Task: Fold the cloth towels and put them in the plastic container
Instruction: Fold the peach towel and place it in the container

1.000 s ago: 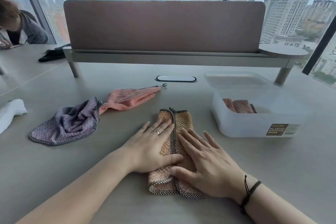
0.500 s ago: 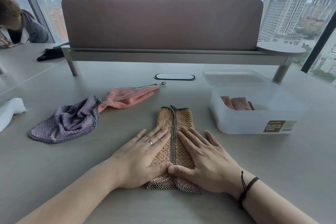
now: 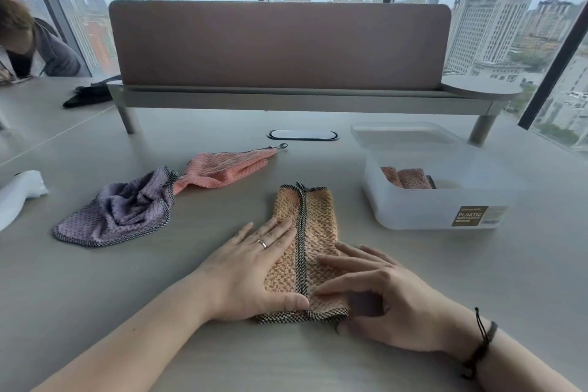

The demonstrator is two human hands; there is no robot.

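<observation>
An orange towel (image 3: 315, 216) with a checked black edge lies folded into a narrow strip on the grey table in front of me. My left hand (image 3: 251, 267) presses flat on its left half, thumb at the near edge. My right hand (image 3: 391, 302) is arched over the near right corner, with fingertips on top and the thumb at the corner, pinching it. A crumpled purple towel (image 3: 121, 213) and a pink towel (image 3: 222, 165) lie to the left. The white plastic container (image 3: 439, 213) stands at the right, with folded pink towels (image 3: 407, 178) inside.
The container's lid (image 3: 404, 134) lies behind it. A brown desk divider (image 3: 280, 44) on a raised shelf crosses the back of the table. A white object (image 3: 16, 197) sits at the left edge. Another person (image 3: 28, 41) leans over the far left table beside a black item (image 3: 89, 95).
Both hands slid toward me along the orange towel. My right hand went from lying flat to arching up and pinching the near right corner. My left hand stays flat.
</observation>
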